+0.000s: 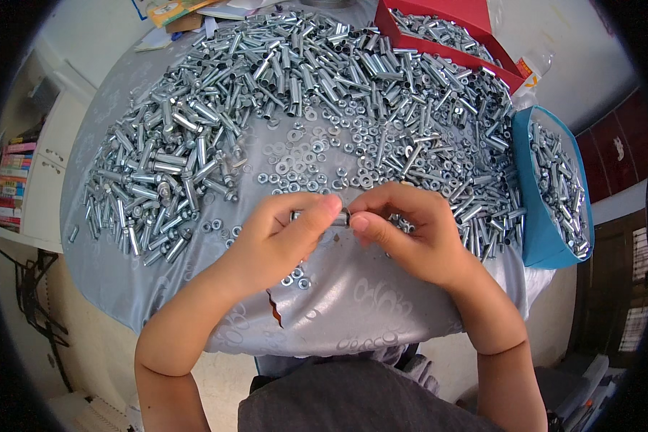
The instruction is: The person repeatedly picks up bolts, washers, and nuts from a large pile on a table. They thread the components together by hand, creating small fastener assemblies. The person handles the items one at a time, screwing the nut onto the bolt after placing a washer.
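Close to the table's near side, my left hand (284, 234) is closed around a shiny metal sleeve anchor (336, 219), its thumb lying along the top. Much of the anchor is hidden by those fingers. At its right end, the thumb and forefinger of my right hand (421, 234) pinch together, next to a dark ring at the tip. Whether a small nut or washer is also between them cannot be seen. Just beyond both hands lie loose hex nuts (322, 179) and flat washers (293, 153). A few more nuts (286, 281) rest below my left wrist.
Heaped anchors with sleeves (169, 162) cover the table's left, and loose sleeves (295, 65) the back. A red box (450, 49) and a blue bin (554, 241), both with metal parts inside, stand at the right. The grey tablecloth (367, 306) has a tear (274, 308) near the front.
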Demonstrator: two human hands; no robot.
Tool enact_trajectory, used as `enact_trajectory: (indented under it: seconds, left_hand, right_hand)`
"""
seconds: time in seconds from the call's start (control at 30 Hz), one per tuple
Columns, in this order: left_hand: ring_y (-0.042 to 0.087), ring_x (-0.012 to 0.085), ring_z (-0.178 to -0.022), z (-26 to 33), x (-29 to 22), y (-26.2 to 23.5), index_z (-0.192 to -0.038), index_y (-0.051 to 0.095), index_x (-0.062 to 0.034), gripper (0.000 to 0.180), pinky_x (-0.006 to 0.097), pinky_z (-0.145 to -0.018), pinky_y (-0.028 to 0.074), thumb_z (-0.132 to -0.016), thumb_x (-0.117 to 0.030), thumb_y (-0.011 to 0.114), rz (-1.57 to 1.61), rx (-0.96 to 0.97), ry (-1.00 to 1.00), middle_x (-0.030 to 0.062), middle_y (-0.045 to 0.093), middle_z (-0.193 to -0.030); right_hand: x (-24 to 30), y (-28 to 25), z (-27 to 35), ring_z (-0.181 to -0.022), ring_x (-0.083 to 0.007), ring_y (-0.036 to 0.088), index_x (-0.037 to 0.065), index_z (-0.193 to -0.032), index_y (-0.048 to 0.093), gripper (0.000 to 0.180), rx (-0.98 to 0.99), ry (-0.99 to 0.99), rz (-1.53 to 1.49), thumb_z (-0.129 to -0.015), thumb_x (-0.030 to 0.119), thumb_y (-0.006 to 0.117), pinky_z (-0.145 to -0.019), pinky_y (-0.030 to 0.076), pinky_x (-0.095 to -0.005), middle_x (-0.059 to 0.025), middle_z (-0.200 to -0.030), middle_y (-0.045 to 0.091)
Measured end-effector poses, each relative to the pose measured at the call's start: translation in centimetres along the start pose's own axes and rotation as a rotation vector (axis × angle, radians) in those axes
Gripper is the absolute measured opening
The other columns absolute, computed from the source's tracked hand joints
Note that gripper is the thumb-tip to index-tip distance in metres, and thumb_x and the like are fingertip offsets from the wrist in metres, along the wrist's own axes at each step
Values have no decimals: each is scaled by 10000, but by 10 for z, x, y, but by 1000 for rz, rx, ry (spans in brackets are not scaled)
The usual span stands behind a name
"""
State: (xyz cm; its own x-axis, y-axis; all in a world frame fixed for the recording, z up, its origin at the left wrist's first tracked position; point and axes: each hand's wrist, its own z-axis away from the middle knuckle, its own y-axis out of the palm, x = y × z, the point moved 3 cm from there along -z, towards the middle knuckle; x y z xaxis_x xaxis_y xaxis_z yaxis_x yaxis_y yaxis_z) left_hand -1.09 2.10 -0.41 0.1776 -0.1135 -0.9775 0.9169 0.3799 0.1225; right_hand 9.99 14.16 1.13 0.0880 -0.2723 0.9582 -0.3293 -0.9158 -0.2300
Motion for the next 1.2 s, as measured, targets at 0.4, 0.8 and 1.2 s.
enact_trajectory:
  seconds: [0.4,0.8,1.2]
  left_hand:
    - [210,92,-376,-13,-1,-19,-505,230,-154,419,256,-362,230,-873,-343,298,787,49,-117,-40,186,-441]
    - [210,92,-377,-15,2,-22,-508,234,-156,416,254,-362,227,-867,-352,306,826,8,-129,-41,183,-443]
    - [216,92,-379,-18,2,-35,-509,226,-153,412,254,-371,220,-851,-349,346,890,-75,-106,-37,181,-443]
  right_hand:
    - [2,-29,-10,-713,-185,571,14,-866,618,127,-305,-249,484,-744,50,626,-671,447,-278,-86,-783,598]
    - [-12,-31,-12,-829,-267,511,67,-843,650,145,-273,-242,791,-699,82,649,-747,416,-347,-99,-876,558]
    - [7,-54,-8,-824,-274,514,72,-794,657,178,-268,-117,894,-618,41,655,-749,414,-356,-91,-836,577]
